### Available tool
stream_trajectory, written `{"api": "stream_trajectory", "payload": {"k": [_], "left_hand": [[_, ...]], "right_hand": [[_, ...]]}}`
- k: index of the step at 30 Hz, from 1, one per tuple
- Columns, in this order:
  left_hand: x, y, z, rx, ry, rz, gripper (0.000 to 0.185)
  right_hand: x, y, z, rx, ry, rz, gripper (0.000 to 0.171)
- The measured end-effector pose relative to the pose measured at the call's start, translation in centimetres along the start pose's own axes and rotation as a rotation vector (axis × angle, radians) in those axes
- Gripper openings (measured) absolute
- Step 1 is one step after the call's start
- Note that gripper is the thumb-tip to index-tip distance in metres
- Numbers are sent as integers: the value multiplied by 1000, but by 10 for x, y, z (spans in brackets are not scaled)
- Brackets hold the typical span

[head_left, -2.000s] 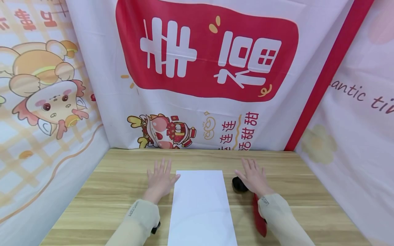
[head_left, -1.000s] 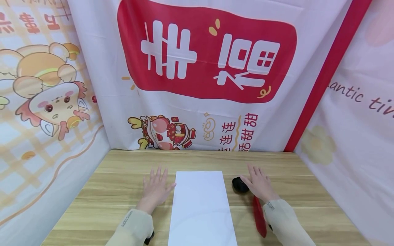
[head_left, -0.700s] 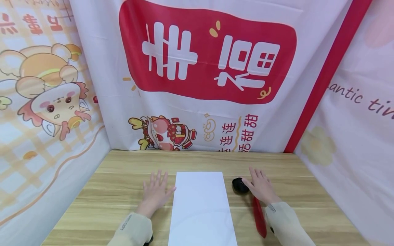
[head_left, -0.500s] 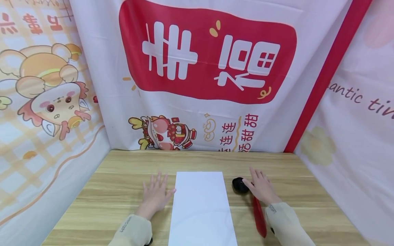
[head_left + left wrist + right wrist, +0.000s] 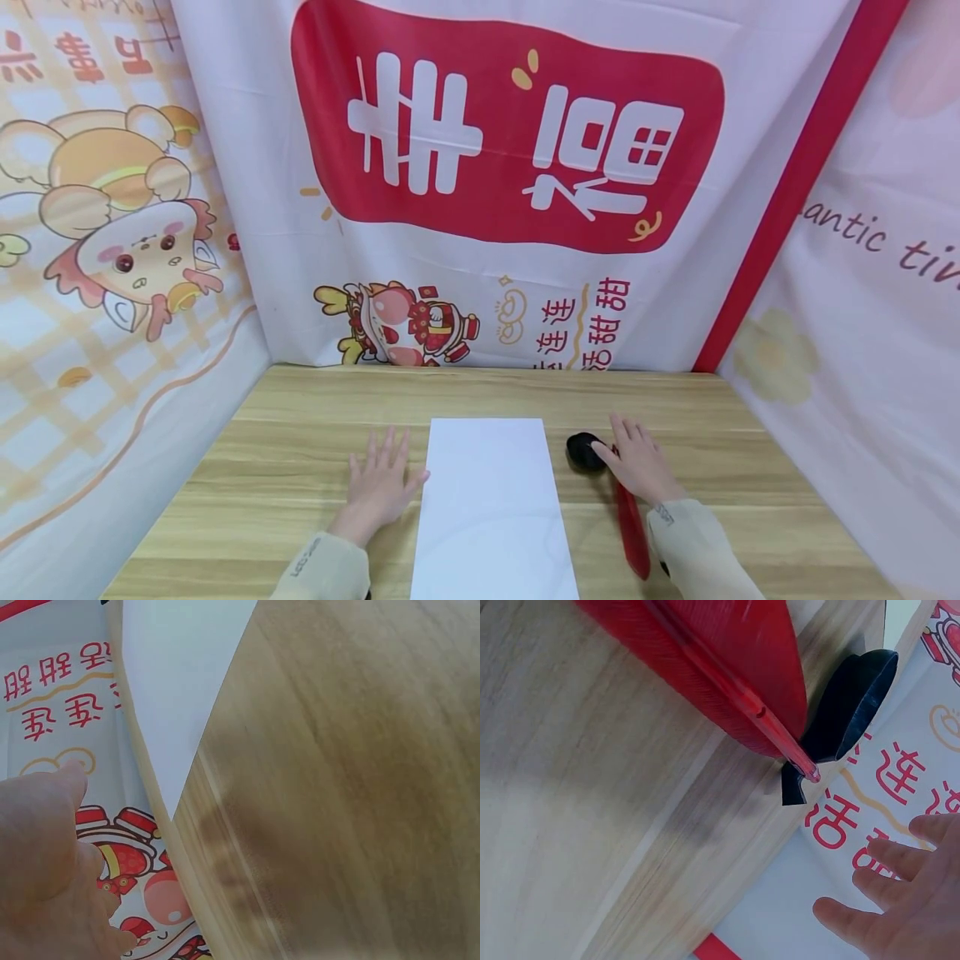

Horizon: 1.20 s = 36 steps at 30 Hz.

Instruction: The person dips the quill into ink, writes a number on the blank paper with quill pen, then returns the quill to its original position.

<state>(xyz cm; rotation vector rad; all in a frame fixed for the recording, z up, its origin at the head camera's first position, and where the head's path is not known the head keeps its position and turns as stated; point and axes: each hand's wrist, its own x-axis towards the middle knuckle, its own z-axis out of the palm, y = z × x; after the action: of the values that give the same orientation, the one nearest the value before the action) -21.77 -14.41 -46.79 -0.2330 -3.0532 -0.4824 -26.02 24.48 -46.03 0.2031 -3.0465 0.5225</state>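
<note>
A white sheet of paper (image 5: 491,500) lies flat in the middle of the wooden table (image 5: 285,467). My left hand (image 5: 380,483) rests flat on the wood just left of the sheet, fingers spread, holding nothing. My right hand (image 5: 636,467) lies with straight fingers to the right of the sheet, over the upper end of a red feather quill (image 5: 632,533). A small black ink pot (image 5: 582,451) sits beside its fingertips. In the right wrist view the red quill (image 5: 705,667) points at the black pot (image 5: 847,705), with my fingers (image 5: 885,900) apart from both.
Printed cloth banners wall the table on three sides: a cartoon one on the left (image 5: 112,250), a red and white one at the back (image 5: 510,142), a pale one on the right (image 5: 862,333). Bare wood lies along the back edge.
Both hands have slid back toward me a little and apart from the sheet. The paper, quill and ink pot have stayed where they were.
</note>
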Motion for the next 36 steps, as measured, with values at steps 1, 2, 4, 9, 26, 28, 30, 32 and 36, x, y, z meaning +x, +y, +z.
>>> {"api": "stream_trajectory", "payload": {"k": [1, 2, 4, 9, 26, 28, 30, 32, 36], "left_hand": [[-1, 0, 1, 0, 0, 1, 72], [-1, -1, 2, 2, -1, 3, 72], [-2, -1, 4, 3, -5, 2, 72], [-4, -3, 8, 10, -21, -1, 71], [-14, -7, 24, 64, -39, 20, 69], [-16, -6, 24, 63, -45, 23, 69], [-18, -5, 25, 62, -50, 25, 69], [-19, -5, 26, 59, -58, 28, 69], [-22, -4, 29, 54, -79, 30, 69]], "right_hand": [[0, 0, 0, 0, 0, -2, 71], [-1, 0, 1, 1, 0, -2, 71], [-2, 0, 1, 3, -1, 1, 71], [-4, 1, 4, 13, -12, 16, 71], [-8, 7, 13, 29, 19, 1, 67], [-8, 7, 14, 22, 21, -2, 67], [-9, 8, 14, 16, 25, -8, 66], [-9, 9, 15, 18, 29, -12, 65], [-11, 10, 15, 18, 22, -3, 64]]}}
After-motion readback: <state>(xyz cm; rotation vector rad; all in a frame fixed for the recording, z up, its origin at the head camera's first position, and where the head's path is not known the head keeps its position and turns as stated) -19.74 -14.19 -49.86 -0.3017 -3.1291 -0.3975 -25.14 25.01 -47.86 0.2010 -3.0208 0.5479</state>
